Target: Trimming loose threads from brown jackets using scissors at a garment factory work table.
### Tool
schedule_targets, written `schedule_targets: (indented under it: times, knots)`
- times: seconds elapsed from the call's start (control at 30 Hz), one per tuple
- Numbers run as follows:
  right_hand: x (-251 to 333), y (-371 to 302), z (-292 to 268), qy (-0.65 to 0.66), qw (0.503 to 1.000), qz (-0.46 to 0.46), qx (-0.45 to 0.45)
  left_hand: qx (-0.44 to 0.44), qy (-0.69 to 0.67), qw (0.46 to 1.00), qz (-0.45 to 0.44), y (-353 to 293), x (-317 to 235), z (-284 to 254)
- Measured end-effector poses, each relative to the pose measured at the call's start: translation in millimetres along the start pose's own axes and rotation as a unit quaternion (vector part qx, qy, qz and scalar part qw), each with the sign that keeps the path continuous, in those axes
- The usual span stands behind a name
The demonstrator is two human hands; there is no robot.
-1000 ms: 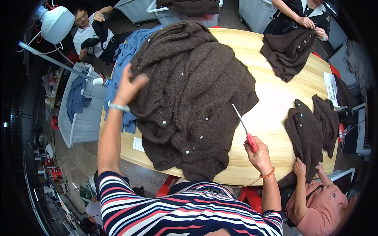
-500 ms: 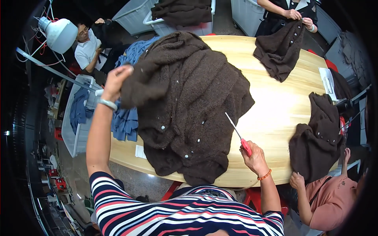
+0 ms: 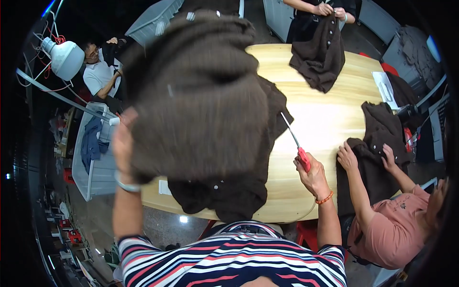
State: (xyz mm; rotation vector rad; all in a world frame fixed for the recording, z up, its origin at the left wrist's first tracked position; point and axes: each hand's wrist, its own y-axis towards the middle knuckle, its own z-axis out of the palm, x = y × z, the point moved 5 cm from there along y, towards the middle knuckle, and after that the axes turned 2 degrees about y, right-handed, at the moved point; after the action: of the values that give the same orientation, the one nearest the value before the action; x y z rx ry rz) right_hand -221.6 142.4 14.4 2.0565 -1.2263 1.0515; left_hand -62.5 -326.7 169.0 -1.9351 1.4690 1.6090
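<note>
Lifting a brown cardigan [image 3: 201, 100] off the table [image 3: 325, 119], your left hand [image 3: 123, 143] grips its edge with fingers closed into the knit, raising the bulk of it toward the camera so it hides much of the tabletop; its lower hem, dotted with pale buttons, hangs over the near edge. Your right hand [image 3: 313, 174], fingers wrapped tight around the red handle, holds snips [image 3: 295, 143] whose thin blade points up and left, its tip just beside the cardigan's right edge. To your right, a person in a pink shirt [image 3: 397, 229] presses both hands on a second brown garment [image 3: 377, 143]. Across the table another person holds up a third [image 3: 320, 55]. A lamp [image 3: 64, 57] hangs at left, above a grey bin [image 3: 95, 162].
</note>
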Motion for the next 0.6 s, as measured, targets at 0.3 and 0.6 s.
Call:
schedule_targets:
  times: [0.3, 0.6]
  knots:
    - [15.1, 16.7, 42.5, 0.015, 0.997, 0.016, 0.078, 0.091, 0.2, 0.966, -0.134, -171.2, 98.6, 110.5]
    - [19.3, 57.5, 107.4, -0.129, 0.986, -0.093, 0.043, 0.044, 0.167, 0.984, -0.052, -121.7, 56.5, 77.6]
